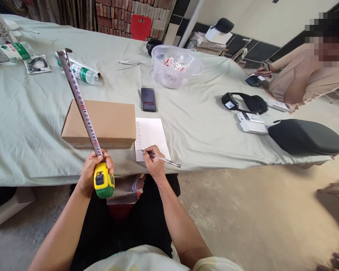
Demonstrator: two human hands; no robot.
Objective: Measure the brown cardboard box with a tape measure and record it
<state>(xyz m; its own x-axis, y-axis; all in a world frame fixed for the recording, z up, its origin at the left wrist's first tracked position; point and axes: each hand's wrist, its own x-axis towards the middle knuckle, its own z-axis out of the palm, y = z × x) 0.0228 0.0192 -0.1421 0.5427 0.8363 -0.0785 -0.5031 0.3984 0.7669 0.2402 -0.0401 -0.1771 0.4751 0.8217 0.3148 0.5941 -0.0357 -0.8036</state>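
Observation:
My left hand [90, 169] is closed around a yellow and green tape measure [104, 180] at the table's front edge. Its blade is pulled out and slants up and to the left, passing in front of a closed brown cardboard box [110, 118]. In my right hand [154, 162] is a pen [171, 162], its tip on a white sheet of paper [155, 131]. A column of small handwritten figures runs down the sheet's left side, too small to read. The paper lies against the right side of the box.
A dark phone [148, 99] lies beyond the paper, and a clear plastic basin [172, 71] with wrappers stands behind it. Water bottles [86, 74] lie at the back left. Rightward are a black headset [244, 103], white boxes [252, 126] and a dark case [305, 136]. Another person [305, 75] is at the right end.

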